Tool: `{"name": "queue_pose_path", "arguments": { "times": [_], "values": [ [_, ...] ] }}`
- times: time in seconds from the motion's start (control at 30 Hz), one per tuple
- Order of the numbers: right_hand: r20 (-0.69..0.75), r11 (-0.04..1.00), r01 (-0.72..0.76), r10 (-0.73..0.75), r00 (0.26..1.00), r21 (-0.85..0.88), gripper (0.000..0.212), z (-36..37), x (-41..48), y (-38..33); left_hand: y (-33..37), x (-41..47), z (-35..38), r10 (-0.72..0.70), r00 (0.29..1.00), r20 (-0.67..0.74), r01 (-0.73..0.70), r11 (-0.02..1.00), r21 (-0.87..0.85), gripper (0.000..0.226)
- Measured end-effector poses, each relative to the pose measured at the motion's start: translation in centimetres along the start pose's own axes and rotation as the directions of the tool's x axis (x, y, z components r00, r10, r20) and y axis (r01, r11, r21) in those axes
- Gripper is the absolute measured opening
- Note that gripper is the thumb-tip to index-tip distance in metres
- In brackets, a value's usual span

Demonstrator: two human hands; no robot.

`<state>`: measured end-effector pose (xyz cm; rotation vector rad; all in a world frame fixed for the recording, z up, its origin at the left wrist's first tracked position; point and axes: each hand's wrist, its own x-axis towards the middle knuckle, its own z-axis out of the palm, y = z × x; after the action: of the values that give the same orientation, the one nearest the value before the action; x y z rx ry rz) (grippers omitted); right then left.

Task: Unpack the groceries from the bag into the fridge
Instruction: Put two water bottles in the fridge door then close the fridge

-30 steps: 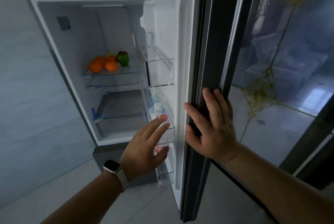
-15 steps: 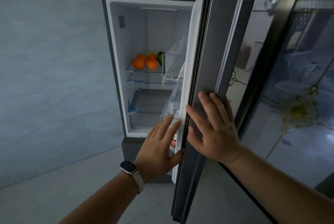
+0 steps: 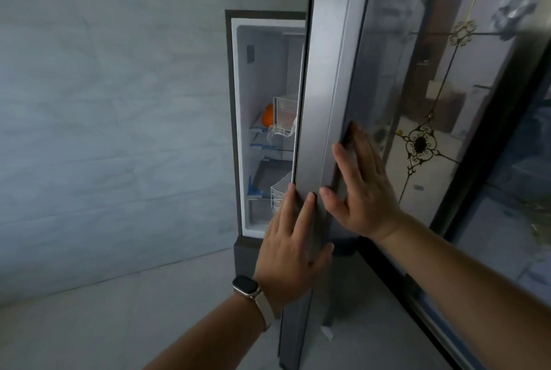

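Both hands flat, fingers spread, left hand [image 3: 290, 253] and right hand [image 3: 362, 187] on the door [image 3: 320, 101]; closing step, one firm push needed.

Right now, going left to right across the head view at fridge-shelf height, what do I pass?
Grey wall → fridge frame → orange → clear door bin → fridge door → right hand → patterned glass panel.

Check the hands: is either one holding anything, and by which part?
No grocery held. Both open hands are on the fridge door: left hand flat across its free edge, right hand flat on its outer face.
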<state>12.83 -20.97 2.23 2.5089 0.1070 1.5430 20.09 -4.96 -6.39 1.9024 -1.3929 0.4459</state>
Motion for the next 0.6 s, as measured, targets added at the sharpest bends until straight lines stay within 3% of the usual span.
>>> {"name": "queue_pose_path", "arguments": {
  "times": [0.23, 0.6],
  "values": [
    [0.031, 0.994, 0.061, -0.064, 0.997, 0.09, 0.075, 4.6, 1.9, 0.4, -3.6, 1.3, 0.5, -0.138, 0.985, -0.108, 0.141, 0.99, 0.028, 0.088],
    [0.033, 0.986, 0.134, -0.138, 0.99, 0.096, 0.063, 11.7, 4.4, 5.2, -8.8, 7.0, 0.4, -0.167, 0.903, -0.395, 0.188, 0.982, 0.015, 0.096]
  ]
}}
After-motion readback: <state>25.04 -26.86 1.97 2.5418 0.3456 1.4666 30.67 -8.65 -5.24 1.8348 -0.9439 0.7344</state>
